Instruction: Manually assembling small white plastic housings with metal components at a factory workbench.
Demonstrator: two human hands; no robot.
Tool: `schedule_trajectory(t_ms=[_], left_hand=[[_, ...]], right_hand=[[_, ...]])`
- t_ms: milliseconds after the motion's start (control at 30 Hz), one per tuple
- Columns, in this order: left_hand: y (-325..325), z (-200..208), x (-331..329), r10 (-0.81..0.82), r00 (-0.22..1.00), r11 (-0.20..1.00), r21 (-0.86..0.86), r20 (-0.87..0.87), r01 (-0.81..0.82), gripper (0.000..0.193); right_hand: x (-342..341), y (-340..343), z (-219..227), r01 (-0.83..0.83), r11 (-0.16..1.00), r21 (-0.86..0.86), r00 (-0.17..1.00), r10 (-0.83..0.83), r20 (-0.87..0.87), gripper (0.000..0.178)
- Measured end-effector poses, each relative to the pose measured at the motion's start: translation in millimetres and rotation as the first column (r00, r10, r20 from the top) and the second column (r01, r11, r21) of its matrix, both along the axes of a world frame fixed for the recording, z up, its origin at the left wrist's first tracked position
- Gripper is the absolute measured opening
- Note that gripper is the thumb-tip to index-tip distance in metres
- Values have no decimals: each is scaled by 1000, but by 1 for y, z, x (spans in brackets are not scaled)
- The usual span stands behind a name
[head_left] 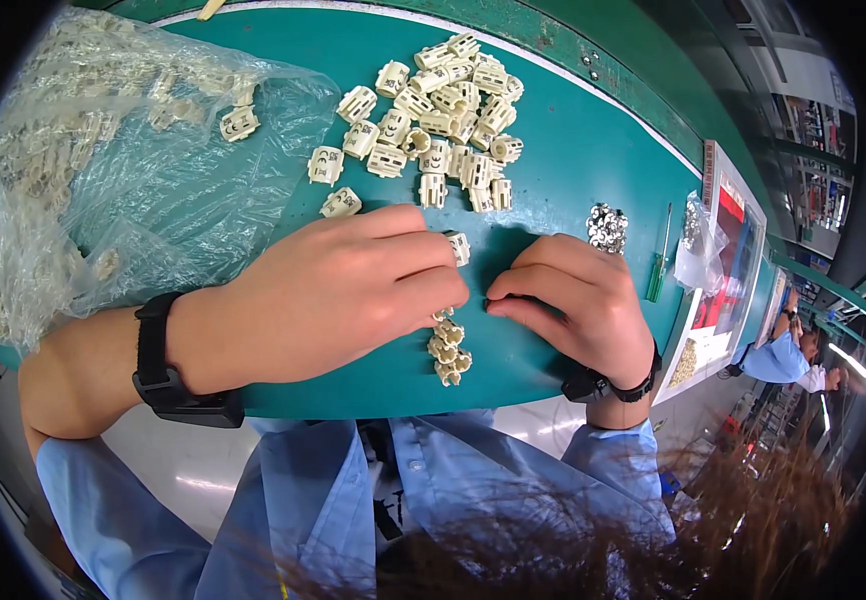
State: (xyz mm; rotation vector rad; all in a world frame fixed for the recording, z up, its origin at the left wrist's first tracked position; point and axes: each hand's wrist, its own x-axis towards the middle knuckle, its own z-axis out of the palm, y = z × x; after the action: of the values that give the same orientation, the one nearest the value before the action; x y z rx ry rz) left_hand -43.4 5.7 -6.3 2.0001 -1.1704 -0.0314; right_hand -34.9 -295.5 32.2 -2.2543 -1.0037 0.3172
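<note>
The crown-shaped cream parts (pixel 447 354) lie in a short clustered row directly below the fingertips of the left hand (pixel 378 285), whose curled fingers partly cover the upper end. Whether the left hand grasps a part cannot be told; its fingertips are hidden. The right hand (pixel 578 305) is opposite, its thumb and index fingertip drawn close together; whether a small piece is held between them cannot be told. One cream housing (pixel 460 248) stands just beyond the left fingers, between the hands. Beyond both hands, further cylindrical cream housings (pixel 434 157) form a loose pile on the green table (pixel 578 140). Left of the left hand, a clear plastic bag (pixel 188 205) contains more cream parts. Beyond the right hand is a cluster of small silver-and-black parts (pixel 607 229); to its right are a green-handled screwdriver (pixel 655 280) and a small clear bag (pixel 698 262).
</note>
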Motion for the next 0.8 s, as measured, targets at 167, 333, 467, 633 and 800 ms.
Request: schedule_trajectory(t_ms=[167, 333, 467, 633, 800], left_hand=[[0, -1, -1, 10, 1000, 1000, 2, -1, -10, 26], [0, -1, -1, 19, 1000, 1000, 3, -5, -19, 27], [1, 0, -3, 43, 999, 999, 22, -11, -43, 28], [-1, 1, -6, 57, 998, 998, 34, -20, -56, 28], [-7, 0, -10, 80, 997, 995, 52, -12, -80, 27]], right_hand=[[-1, 3, 1, 24, 1000, -11, 999, -23, 37, 24], [1, 2, 3, 10, 1000, -8, 1000, -11, -15, 23], [-1, 3, 1, 11, 1000, -13, 1000, -11, -16, 22], [-3, 6, -1, 47, 999, 21, 998, -46, -42, 20], [-16, 22, 11, 204, 978, 48, 970, -195, -148, 20]])
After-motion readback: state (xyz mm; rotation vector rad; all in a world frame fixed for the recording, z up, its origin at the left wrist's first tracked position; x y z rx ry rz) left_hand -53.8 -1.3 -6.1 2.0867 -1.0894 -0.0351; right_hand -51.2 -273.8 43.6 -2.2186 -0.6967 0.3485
